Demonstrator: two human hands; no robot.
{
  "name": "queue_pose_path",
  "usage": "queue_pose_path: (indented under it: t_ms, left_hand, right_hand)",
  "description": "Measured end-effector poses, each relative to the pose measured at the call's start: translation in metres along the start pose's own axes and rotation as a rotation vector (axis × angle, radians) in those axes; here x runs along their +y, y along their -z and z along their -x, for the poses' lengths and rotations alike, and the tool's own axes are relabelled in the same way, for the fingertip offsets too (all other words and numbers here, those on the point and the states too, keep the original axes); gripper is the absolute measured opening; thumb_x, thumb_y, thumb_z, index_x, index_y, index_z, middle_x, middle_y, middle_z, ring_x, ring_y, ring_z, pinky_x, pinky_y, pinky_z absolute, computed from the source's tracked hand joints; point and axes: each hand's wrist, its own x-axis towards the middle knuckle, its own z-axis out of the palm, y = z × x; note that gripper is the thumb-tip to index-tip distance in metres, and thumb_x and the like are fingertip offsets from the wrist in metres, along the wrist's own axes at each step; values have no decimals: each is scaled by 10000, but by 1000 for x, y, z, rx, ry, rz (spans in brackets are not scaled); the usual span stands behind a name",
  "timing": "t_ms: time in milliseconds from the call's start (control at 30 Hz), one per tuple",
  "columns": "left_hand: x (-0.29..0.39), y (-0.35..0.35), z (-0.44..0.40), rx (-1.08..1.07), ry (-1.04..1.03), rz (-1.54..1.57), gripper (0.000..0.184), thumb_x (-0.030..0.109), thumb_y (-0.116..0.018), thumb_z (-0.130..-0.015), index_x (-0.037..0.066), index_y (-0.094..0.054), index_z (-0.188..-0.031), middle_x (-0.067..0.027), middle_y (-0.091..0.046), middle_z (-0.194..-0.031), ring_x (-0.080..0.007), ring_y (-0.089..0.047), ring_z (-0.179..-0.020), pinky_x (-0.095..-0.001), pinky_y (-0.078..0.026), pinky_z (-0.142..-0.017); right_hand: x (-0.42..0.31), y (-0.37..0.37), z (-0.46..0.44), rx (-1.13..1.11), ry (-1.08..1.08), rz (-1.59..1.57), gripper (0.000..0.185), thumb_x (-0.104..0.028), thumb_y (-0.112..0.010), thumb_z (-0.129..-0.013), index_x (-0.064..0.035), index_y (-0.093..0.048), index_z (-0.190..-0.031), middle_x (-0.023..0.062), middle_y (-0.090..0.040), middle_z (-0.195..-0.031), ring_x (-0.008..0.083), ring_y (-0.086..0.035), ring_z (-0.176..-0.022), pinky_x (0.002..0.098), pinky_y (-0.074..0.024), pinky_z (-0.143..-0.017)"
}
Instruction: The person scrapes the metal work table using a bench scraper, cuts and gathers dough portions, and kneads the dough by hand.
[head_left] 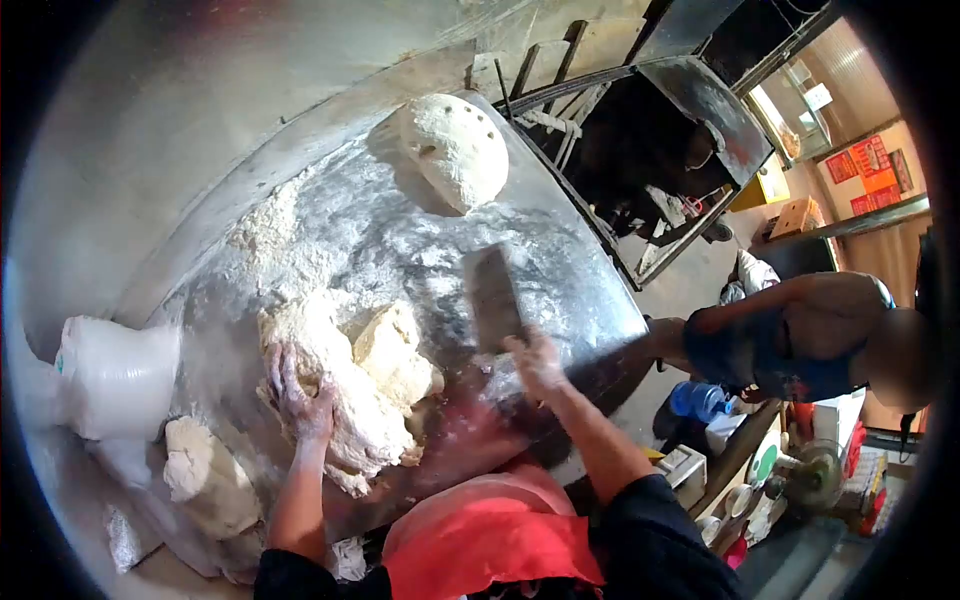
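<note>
A large floury mass of dough (345, 425) lies on the metal table (560, 255), with a yellower lump (390, 350) against its right side. My left hand (300, 395) presses on the left part of the mass, fingers spread. In my right hand (537, 365) is a flat rectangular scraper (493, 300), slightly blurred, gripped at its near end above the table, to the right of the dough. A rounded, floured piece of dough (458, 150) with several small holes sits at the table's far side.
Loose flour (270, 235) is heaped along the left wall. Another dough lump (208, 478) and a white plastic-wrapped bundle (120, 375) are at the left. Another person (790, 330) stands beyond the right edge, near a blue water bottle (700, 400) and a fan (812, 475).
</note>
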Motion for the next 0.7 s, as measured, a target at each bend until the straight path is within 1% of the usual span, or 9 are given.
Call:
queue_pose_path:
  t_ms: [133,167,300,400,467,567,633,667,700]
  left_hand:
    - [-9,-6,-1,38,-35,-99,802,422,-741,-802,58,-476,-1466,-144,-412,-1562,-379,-333,-1464,-542,-220,-1206]
    - [-10,-7,-1,67,-70,-100,803,462,-728,-825,58,-475,-1470,-146,-417,-1558,-381,-342,-1458,-545,-222,-1204]
    - [-6,-10,-5,69,-22,-78,882,684,-613,-864,75,-473,-1486,-142,-432,-1550,-375,-345,-1459,-572,-212,-1193]
    - [-8,-7,-4,53,-58,-123,896,702,-604,-860,76,-474,-1487,-154,-423,-1551,-373,-348,-1455,-559,-224,-1193]
    - [-14,-9,-3,56,-62,-136,893,694,-616,-858,72,-478,-1484,-164,-419,-1548,-377,-349,-1452,-547,-234,-1191]
    - [-16,-12,-1,75,-87,-45,897,690,-633,-851,63,-487,-1475,-181,-414,-1541,-384,-350,-1445,-536,-250,-1185]
    - [-17,-12,-2,96,-98,51,903,693,-637,-846,56,-492,-1469,-187,-414,-1536,-388,-350,-1442,-535,-256,-1180]
    - [-15,-12,-3,90,-95,113,895,681,-645,-846,51,-494,-1465,-184,-419,-1530,-387,-351,-1439,-538,-257,-1179]
    - [-15,-11,-3,85,-93,179,888,669,-654,-846,46,-496,-1460,-181,-425,-1524,-385,-351,-1437,-541,-258,-1178]
  right_hand:
    - [87,73,-48,494,-247,-598,250,-169,-613,-1001,-65,-545,-1218,-39,-443,-666,111,-417,-506,344,-335,-418]
    - [98,89,-55,603,-329,-512,381,-198,-615,-982,-8,-508,-1295,90,-614,-960,180,-573,-771,422,-463,-593]
    - [64,82,-75,531,-350,-510,256,-242,-618,-980,-61,-550,-1147,6,-460,-584,147,-450,-437,390,-329,-382]
    - [70,8,-122,169,-258,-245,448,-442,-575,-991,-60,-527,-1221,189,-566,-1136,375,-621,-809,517,-521,-590]
    - [34,-45,-106,-117,-20,267,445,-400,-572,-1001,-39,-533,-1260,257,-610,-1187,438,-639,-996,521,-533,-830]
    - [-11,-57,-38,-295,197,277,415,-307,-619,-981,6,-543,-1243,276,-682,-1063,429,-671,-997,508,-530,-859]
    - [-43,-15,-5,-376,18,260,518,-343,-616,-1002,-4,-514,-1380,293,-624,-1272,382,-658,-1107,489,-518,-955]
    - [52,-24,-18,-149,287,290,438,-285,-622,-1006,-67,-529,-1375,219,-669,-1170,337,-646,-1084,442,-519,-924]
    - [75,3,-18,-73,168,150,405,-263,-628,-1000,-53,-550,-1337,186,-673,-1143,313,-639,-1042,432,-517,-904]
